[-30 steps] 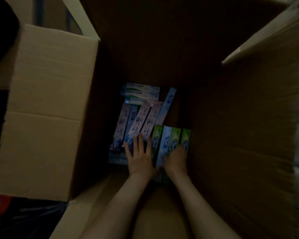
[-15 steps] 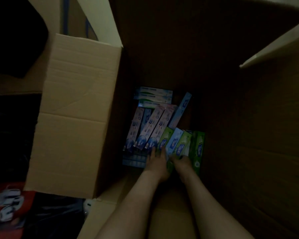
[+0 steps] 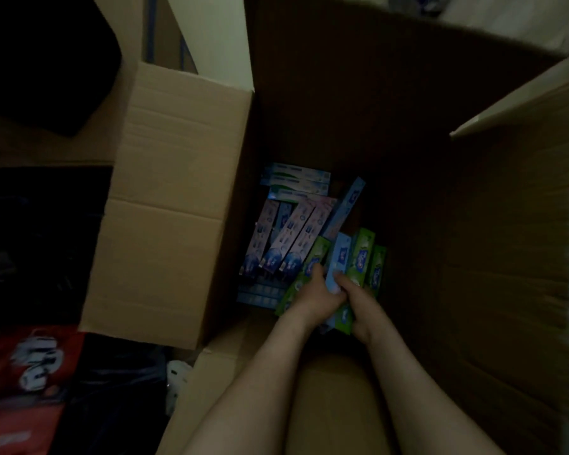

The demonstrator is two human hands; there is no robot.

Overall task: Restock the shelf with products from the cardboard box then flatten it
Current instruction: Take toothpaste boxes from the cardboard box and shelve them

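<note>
I look down into a deep, dim cardboard box (image 3: 473,257) with its flaps up. Toothpaste cartons lie at the bottom: pink ones (image 3: 286,238), blue-white ones (image 3: 296,180) at the far end, and a bundle of green and light-blue cartons (image 3: 362,254) nearest me. My left hand (image 3: 312,290) grips the left side of that green and blue bundle. My right hand (image 3: 358,300) grips its right side, fingers curled over the cartons. The bundle's near ends are lifted off the box floor.
The box's left flap (image 3: 171,205) stands open beside the opening; the right flap (image 3: 519,103) juts in at upper right. A red printed bag (image 3: 23,372) and dark items lie on the floor to the left. A black shape (image 3: 43,60) fills the upper left.
Both hands went from resting on the carton ends to closing round the green and blue bundle, which has tilted up toward me. The camera has shifted right.
</note>
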